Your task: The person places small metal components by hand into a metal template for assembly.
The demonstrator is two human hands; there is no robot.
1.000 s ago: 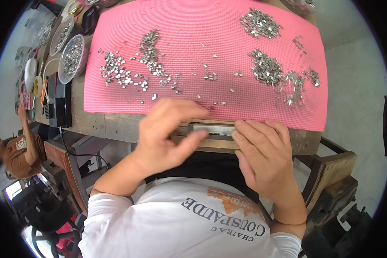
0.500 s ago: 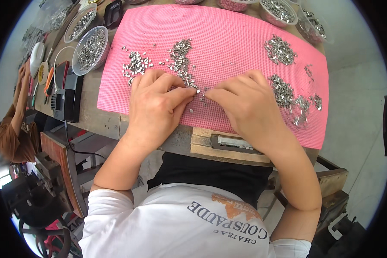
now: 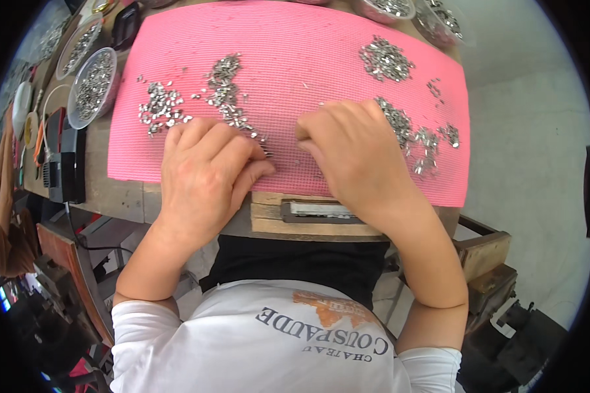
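I see a printed shirt (image 3: 269, 347), six o'clock; tub (image 3: 114, 88) of metal pieces (image 3: 93, 82), ten; left hand (image 3: 204, 171), right hand (image 3: 354, 154) narrowed, holdings unclear.

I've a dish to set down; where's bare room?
Mostly bare: the upper middle of the pink mat, between the long metal cluster and the upper-right pile. Crowded: beyond the left hand and right of the right hand.

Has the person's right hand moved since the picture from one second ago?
Yes: the right hand has left the wooden block and moved forward, over the pink mat.
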